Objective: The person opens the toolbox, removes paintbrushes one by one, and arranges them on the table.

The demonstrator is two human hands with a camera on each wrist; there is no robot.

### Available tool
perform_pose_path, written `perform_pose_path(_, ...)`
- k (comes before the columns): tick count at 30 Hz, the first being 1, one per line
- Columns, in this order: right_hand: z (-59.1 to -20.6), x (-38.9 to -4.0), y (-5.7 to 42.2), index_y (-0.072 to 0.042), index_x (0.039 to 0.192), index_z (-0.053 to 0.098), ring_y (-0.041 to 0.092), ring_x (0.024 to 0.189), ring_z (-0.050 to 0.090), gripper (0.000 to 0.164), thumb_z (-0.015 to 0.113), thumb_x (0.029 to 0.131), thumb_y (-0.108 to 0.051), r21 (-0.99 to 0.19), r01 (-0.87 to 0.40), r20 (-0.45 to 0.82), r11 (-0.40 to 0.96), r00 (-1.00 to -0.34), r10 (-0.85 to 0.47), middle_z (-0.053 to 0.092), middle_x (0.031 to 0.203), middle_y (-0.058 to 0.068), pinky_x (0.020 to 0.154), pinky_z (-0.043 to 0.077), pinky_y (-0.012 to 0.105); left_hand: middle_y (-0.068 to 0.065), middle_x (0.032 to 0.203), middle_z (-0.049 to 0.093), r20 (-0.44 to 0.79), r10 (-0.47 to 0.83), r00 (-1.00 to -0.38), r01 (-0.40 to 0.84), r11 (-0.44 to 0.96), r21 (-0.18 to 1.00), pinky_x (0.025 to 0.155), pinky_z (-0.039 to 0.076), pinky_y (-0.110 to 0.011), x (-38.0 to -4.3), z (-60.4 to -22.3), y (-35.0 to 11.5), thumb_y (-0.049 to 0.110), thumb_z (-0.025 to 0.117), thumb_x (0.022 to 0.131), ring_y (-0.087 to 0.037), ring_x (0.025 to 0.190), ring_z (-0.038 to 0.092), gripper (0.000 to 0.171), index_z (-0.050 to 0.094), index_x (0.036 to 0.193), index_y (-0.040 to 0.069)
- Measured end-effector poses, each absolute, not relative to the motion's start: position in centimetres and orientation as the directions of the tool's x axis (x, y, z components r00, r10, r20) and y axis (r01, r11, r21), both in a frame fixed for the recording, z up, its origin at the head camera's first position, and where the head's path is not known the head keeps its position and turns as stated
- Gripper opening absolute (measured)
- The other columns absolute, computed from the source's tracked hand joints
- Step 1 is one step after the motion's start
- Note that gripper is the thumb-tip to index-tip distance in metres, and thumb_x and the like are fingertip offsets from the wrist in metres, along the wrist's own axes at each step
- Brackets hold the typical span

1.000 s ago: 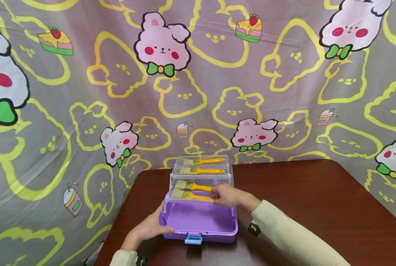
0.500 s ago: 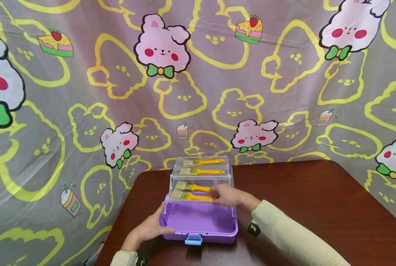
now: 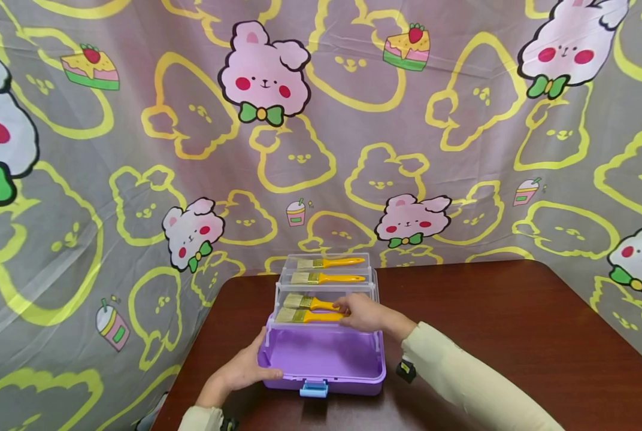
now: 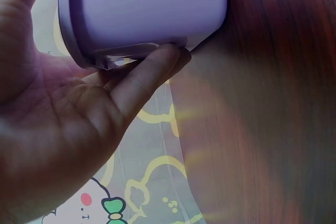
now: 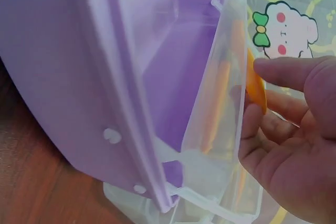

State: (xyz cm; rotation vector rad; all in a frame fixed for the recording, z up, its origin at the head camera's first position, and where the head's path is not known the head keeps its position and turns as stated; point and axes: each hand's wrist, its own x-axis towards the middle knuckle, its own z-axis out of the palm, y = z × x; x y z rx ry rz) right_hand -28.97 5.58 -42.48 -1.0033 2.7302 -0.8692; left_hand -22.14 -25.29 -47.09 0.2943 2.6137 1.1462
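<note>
A purple toolbox [image 3: 376,379] stands unfolded on the table, with a light blue latch [image 3: 314,389] at its front. Two clear trays rise in steps behind its base. In the lower tray [image 3: 278,324] lie two paintbrushes, the front one [image 3: 312,316] and the one behind it [image 3: 305,301], bristles pointing left. My right hand [image 3: 365,312] pinches the front paintbrush by its orange handle [image 5: 255,85], which shows above the tray's edge in the right wrist view. My left hand [image 3: 245,365] grips the box's left end, thumb along the front corner, fingers against the side [image 4: 142,14].
The upper tray [image 3: 326,287] holds two more paintbrushes [image 3: 345,261] with orange handles. The base of the box has a bare purple floor. A brown wooden table [image 3: 472,311] carries the box, and a patterned curtain [image 3: 342,131] hangs behind and beside it.
The front paintbrush's handle end has risen slightly along with my right hand, its bristles staying in the tray. My left hand keeps its place on the box.
</note>
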Motion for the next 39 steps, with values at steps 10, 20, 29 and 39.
perform_pose_path(10, -41.9, -28.7, 4.8, 0.002, 0.111, 0.066, 0.023, 0.091, 0.064, 0.029, 0.067, 0.084, -0.007, -0.425, -0.638, 0.187, 0.642, -0.756, -0.627, 0.069, 0.099, 0.012, 0.076, 0.053, 0.035, -0.029, 0.143, 0.034, -0.156, 0.295, -0.943, 0.084, 0.663, 0.743, 0.099, 0.032, -0.060, -22.2, -47.4, -25.4, 0.041, 0.081, 0.072, -0.040, 0.122, 0.045, 0.117, 0.005, 0.150, 0.000)
perform_pose_path(20, -41.6, -28.9, 3.9, 0.002, 0.111, 0.067, 0.023, 0.097, 0.063, 0.029, 0.069, 0.083, -0.006, -0.388, -0.659, 0.188, 0.644, -0.741, -0.644, 0.069, 0.103, 0.011, 0.083, 0.051, 0.035, -0.031, 0.143, 0.033, -0.147, 0.296, -0.944, 0.092, 0.662, 0.744, 0.099, 0.033, -0.058, -22.3, -47.4, -25.4, 0.041, 0.081, 0.072, -0.039, 0.121, 0.047, 0.116, 0.005, 0.150, -0.002)
perform_pose_path(29, -41.9, -29.0, 3.2, -0.001, 0.104, 0.070, 0.020, 0.094, 0.062, 0.022, 0.068, 0.082, -0.004, -0.400, -0.675, 0.175, 0.620, -0.720, -0.671, 0.070, 0.097, 0.007, 0.083, 0.050, 0.033, -0.031, 0.145, 0.030, -0.146, 0.306, -0.941, 0.095, 0.651, 0.753, 0.100, 0.033, -0.058, -22.2, -47.7, -25.4, 0.040, 0.081, 0.073, -0.039, 0.121, 0.046, 0.117, 0.004, 0.150, -0.003)
perform_pose_path(39, -42.2, -29.5, 3.0, -0.003, 0.101, 0.071, 0.023, 0.095, 0.060, 0.021, 0.069, 0.080, -0.003, -0.399, -0.672, 0.182, 0.623, -0.725, -0.665, 0.070, 0.094, 0.006, 0.088, 0.046, 0.038, -0.031, 0.143, 0.032, -0.150, 0.287, -0.946, 0.081, 0.658, 0.749, 0.100, 0.033, -0.058, -22.2, -47.3, -25.3, 0.040, 0.081, 0.072, -0.038, 0.121, 0.047, 0.116, 0.005, 0.150, -0.002)
